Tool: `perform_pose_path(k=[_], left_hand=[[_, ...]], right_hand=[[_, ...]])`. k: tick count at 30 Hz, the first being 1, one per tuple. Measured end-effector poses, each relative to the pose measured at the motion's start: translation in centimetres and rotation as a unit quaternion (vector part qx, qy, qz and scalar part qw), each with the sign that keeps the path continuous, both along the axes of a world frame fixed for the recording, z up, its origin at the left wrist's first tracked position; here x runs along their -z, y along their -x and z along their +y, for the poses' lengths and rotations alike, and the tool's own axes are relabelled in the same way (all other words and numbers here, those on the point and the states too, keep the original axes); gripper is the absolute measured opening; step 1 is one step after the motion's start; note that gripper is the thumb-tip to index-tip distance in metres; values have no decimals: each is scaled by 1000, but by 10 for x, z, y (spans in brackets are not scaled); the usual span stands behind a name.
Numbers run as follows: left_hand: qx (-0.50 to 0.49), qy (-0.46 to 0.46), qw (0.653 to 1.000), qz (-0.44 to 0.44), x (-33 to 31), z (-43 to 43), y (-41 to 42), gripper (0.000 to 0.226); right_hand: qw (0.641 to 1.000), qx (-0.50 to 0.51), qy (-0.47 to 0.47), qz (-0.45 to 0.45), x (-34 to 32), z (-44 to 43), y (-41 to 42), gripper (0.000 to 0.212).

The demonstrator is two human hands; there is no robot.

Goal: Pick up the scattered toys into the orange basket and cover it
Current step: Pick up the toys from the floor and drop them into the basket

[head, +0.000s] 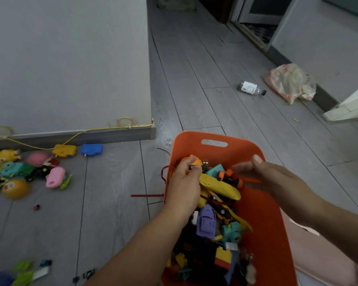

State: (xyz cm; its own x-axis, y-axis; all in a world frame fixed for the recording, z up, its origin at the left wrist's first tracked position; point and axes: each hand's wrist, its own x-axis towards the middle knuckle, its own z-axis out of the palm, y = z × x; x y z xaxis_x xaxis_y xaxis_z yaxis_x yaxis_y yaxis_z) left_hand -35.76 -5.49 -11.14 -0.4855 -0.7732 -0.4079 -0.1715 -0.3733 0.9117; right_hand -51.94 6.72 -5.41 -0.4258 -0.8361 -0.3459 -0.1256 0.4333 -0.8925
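Note:
The orange basket (256, 203) stands on the floor in front of me, filled with several toys, among them a yellow plane (219, 187) and a purple boat (206, 223). My left hand (184, 184) is over the basket's left rim, fingers closed around a small orange toy (192, 161). My right hand (262, 174) hovers over the basket's far side, fingers spread and holding nothing. More toys lie scattered at the left: a pink toy (55, 178), an orange ball (16, 189), a blue case (91, 149), a yellow case (64, 150).
A wall corner with a yellow cable (74, 134) along its baseboard stands at the left. A plastic bottle (251, 88) and a crumpled bag (289, 82) lie on the floor at the far right. Small toys (27, 271) lie at the bottom left. A pink surface (322, 256) lies right of the basket.

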Motion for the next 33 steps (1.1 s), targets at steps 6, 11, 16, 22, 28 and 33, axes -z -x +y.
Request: perform_pose_path(k=[6,11,16,22,28,33], left_hand=[[-22,-39,995,88,-25,-21,-20,24],[-84,22,995,55,-31,-54,-55,20],[-54,-69,996,16,-5,-50,-78,31],[-66,-137,987,59,-4,-64,-105,41],[-89,-166,967,169,-20,-96,-138,61],[-117,-140,964,193,-34,-119,-160,69]], right_hand=[[986,-119,-74,93,20,-51,-23,35],[930,-236,-149,241,44,-96,-43,42],[911,-250,-168,282,49,-121,-64,18],[918,-214,-82,323,14,-127,-69,18],[944,-262,35,195,-51,-167,-131,13],[943,-303,29,136,-59,-214,-179,17]])
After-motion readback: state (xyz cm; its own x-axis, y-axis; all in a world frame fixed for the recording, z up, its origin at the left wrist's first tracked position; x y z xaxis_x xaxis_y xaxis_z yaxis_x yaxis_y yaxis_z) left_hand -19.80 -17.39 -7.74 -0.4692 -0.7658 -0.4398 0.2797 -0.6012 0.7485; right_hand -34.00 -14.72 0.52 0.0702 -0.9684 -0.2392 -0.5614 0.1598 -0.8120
